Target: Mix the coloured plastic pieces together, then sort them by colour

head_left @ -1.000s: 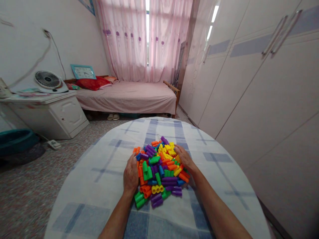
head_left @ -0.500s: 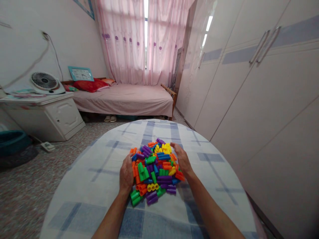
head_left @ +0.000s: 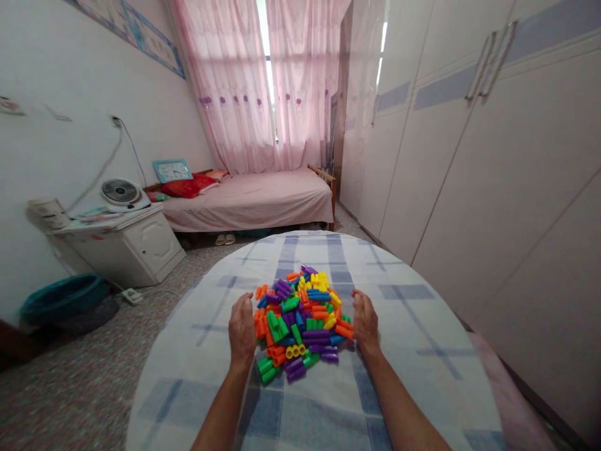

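Observation:
A heap of plastic toy building pieces [head_left: 300, 319], tube-shaped and joined side by side, lies on the table in purple, green, orange, yellow and blue. At the heap's left edge stands my left hand [head_left: 242, 329], on its side with the palm turned inward and fingers stretched out, holding nothing. My right hand [head_left: 365, 318] is upright just off the right edge, palm inward, fingers extended and empty. Near it lies an orange piece [head_left: 345, 329]. A green piece [head_left: 268, 371] and a purple piece [head_left: 295, 368] lie at the near side of the heap.
A blue-and-white checked cloth [head_left: 206, 388] covers the round table. Behind it is a bed [head_left: 253, 200] with pink bedding. A white cabinet [head_left: 141, 250] carrying a fan [head_left: 121, 193] and a bin [head_left: 66, 297] stand left. A tall wardrobe [head_left: 469, 207] lines the right.
My right hand has moved outward, away from the heap's right side. My left hand stays by the left edge. The camera view has shifted, bringing more of the left wall into sight.

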### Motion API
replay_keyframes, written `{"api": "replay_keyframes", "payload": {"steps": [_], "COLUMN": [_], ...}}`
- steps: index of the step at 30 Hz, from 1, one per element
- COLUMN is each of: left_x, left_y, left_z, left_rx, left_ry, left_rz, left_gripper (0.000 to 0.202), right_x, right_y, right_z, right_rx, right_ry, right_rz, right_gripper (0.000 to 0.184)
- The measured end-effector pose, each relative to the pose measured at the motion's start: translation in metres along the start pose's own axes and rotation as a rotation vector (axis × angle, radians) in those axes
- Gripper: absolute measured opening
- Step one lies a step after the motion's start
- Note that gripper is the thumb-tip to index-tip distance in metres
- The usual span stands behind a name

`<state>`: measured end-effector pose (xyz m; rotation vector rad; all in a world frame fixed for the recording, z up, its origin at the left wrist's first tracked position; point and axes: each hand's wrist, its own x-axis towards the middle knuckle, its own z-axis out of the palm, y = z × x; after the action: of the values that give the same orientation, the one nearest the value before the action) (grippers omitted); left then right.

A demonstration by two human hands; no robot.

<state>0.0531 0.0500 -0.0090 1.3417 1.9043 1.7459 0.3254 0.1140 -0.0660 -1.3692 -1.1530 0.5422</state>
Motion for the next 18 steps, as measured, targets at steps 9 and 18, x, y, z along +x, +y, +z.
{"api": "replay_keyframes", "payload": {"steps": [9, 18], "left_x": [0.068, 0.110], "left_y": [0.065, 0.033], "left_z": [0.089, 0.195], "left_rx": [0.421, 0.682], "left_ry": [-0.544, -1.032], "left_rz": [0.347, 0.192], "left_gripper": [0.038, 0.052], "right_x": [-0.002, -0.004], "right_y": [-0.002, -0.007], "right_z": [-0.001, -0.001], "right_rx": [-0.012, -0.043], "right_ry": [-0.077, -0.139], "right_rz": [0.023, 0.071], "right_gripper": [0.048, 0.047]}}
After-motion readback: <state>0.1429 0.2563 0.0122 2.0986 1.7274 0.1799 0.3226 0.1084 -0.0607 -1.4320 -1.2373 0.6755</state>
